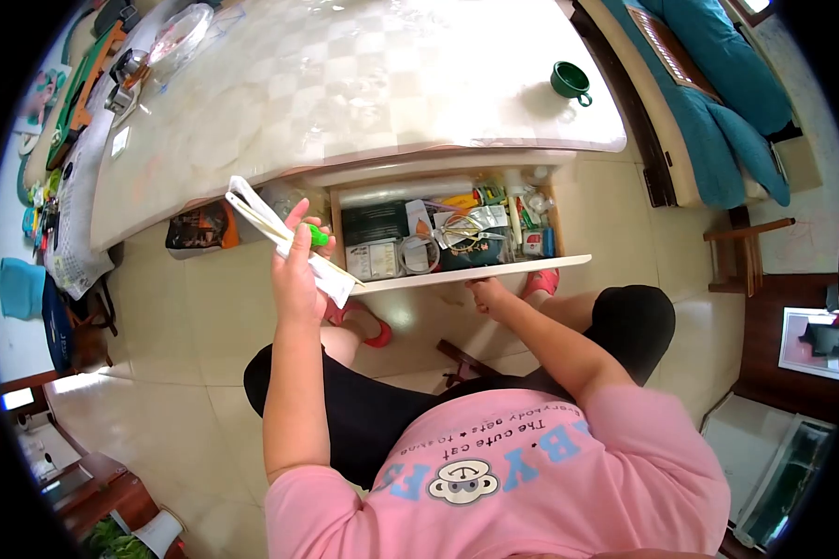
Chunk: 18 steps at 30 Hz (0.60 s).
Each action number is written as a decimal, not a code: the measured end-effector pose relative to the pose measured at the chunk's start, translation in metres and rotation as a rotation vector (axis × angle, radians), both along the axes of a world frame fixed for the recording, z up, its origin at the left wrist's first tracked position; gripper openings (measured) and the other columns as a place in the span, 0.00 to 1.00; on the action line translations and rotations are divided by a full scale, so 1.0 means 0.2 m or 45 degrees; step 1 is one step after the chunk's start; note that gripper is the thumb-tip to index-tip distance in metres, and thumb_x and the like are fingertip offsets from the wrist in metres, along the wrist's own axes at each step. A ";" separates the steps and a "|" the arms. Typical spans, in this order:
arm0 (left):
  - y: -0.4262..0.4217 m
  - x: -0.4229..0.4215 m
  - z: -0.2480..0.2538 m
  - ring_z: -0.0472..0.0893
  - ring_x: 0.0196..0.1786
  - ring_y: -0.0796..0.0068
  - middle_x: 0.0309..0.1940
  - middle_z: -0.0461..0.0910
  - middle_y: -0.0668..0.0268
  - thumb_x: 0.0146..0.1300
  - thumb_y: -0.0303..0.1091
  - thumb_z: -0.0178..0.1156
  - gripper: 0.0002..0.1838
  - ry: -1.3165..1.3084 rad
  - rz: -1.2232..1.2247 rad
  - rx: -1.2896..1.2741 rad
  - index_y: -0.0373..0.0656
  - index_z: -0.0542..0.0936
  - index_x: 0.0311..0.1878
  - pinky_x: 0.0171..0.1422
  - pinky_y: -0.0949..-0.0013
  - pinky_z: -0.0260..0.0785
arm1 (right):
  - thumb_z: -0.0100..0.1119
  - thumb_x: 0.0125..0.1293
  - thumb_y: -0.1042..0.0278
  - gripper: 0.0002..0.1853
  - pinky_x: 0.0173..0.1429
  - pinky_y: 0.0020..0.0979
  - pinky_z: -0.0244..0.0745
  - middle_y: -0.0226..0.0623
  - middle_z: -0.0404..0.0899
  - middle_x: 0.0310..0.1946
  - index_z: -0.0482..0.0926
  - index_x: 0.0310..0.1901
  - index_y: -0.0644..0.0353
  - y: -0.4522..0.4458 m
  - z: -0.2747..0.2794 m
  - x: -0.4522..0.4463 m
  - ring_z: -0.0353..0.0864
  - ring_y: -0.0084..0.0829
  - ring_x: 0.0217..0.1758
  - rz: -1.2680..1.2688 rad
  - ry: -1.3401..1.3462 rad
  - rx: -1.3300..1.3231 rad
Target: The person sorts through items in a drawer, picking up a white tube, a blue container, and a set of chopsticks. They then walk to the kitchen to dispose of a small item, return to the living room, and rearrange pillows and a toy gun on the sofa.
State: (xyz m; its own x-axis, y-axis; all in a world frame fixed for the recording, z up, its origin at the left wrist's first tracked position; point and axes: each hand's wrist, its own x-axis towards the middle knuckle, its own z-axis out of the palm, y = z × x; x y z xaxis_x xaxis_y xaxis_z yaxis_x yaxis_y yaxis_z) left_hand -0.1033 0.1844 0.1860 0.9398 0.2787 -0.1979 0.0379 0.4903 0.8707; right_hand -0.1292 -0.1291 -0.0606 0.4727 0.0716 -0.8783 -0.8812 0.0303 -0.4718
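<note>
My left hand [298,272] is wrapped round a bundle of long white items [261,218], with a bright green piece [319,236] showing at the fingers. It is raised at the left end of an open drawer [569,265]. My right hand [484,294] is closed at the drawer's front edge, and its fingertips are partly hidden there. Inside the drawer lie scissors [471,232], a roll of clear tape [419,253], a white box [373,261], a dark green box [375,224] and several small packets and tubes.
Above the drawer is a table [345,112] with a green cup [570,82] at its right and a clear plastic bag [181,35] at the far left. A dark and orange bag [201,227] sits below the table. A sofa [694,102] and a wooden stool [746,244] stand at the right.
</note>
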 end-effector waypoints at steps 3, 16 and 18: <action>0.04 -0.01 0.02 0.75 0.45 0.79 0.45 0.73 0.67 0.70 0.35 0.56 0.22 -0.031 0.087 -0.025 0.40 0.69 0.64 0.52 0.73 0.73 | 0.52 0.67 0.68 0.01 0.19 0.24 0.45 0.21 0.58 0.18 0.73 0.39 0.51 0.02 0.01 0.07 0.53 0.18 0.15 -0.006 0.006 0.003; 0.22 -0.02 0.01 0.74 0.47 0.75 0.46 0.72 0.65 0.69 0.34 0.56 0.20 -0.079 0.566 0.079 0.39 0.71 0.61 0.55 0.69 0.71 | 0.66 0.59 0.53 0.30 0.24 0.31 0.69 0.35 0.76 0.29 0.72 0.61 0.54 0.25 -0.32 0.24 0.70 0.25 0.23 0.906 -0.543 -0.418; 0.21 -0.03 -0.03 0.75 0.46 0.77 0.45 0.73 0.65 0.70 0.32 0.54 0.18 -0.043 0.424 0.114 0.38 0.72 0.60 0.55 0.70 0.71 | 0.65 0.59 0.51 0.28 0.25 0.31 0.70 0.35 0.77 0.30 0.74 0.58 0.54 0.27 -0.35 0.24 0.71 0.25 0.25 0.974 -0.423 -0.361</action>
